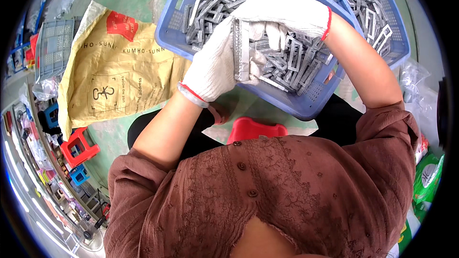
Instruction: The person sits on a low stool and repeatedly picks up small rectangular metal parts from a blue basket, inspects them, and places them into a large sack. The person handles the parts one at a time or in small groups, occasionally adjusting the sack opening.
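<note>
Both of my hands wear white knit gloves with red cuffs. A grey rectangular metal frame [242, 52] stands nearly upright over the front of a blue plastic basket [287, 105]. My left hand [215, 62] is wrapped round it, with fingertips showing on its right side. Arching over from the right, my right hand [287, 12] meets the frame's upper end, its fingers curled down; its exact grip there is partly hidden. Below and behind the hands, the basket holds a heap of similar grey metal frames [296, 62], lying in all directions.
A second blue basket [401, 43] with more metal frames adjoins at the right. To the left, a yellow woven sack [129, 67] lies on the green floor. A red stool [256, 129] is below me; another red stool [79, 147] stands far left. Clear plastic bags [413, 81] are at right.
</note>
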A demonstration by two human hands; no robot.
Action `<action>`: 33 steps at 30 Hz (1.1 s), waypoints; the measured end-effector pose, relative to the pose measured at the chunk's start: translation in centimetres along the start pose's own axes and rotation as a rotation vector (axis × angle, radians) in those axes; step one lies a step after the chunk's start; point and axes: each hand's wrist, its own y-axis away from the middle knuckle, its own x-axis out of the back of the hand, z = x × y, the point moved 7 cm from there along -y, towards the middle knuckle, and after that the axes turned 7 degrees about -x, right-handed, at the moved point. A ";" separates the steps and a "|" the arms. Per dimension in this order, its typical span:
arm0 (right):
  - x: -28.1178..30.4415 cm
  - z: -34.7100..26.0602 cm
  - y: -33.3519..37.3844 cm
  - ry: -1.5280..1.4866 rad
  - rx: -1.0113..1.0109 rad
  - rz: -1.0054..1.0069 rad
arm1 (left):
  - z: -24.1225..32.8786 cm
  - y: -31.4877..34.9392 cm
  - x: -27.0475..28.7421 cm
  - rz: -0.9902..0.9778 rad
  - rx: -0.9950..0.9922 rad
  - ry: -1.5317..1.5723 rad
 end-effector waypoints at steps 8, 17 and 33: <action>0.0 0.0 -0.6 0.045 0.190 0.002 | 0.7 0.6 -0.1 -0.026 -0.022 -0.075; -1.0 -0.8 0.9 0.017 -0.002 -0.038 | 0.5 1.0 0.2 -0.048 -0.033 -0.026; -6.2 -4.7 5.2 0.426 0.160 0.117 | 0.5 6.1 0.3 -0.193 0.287 -0.192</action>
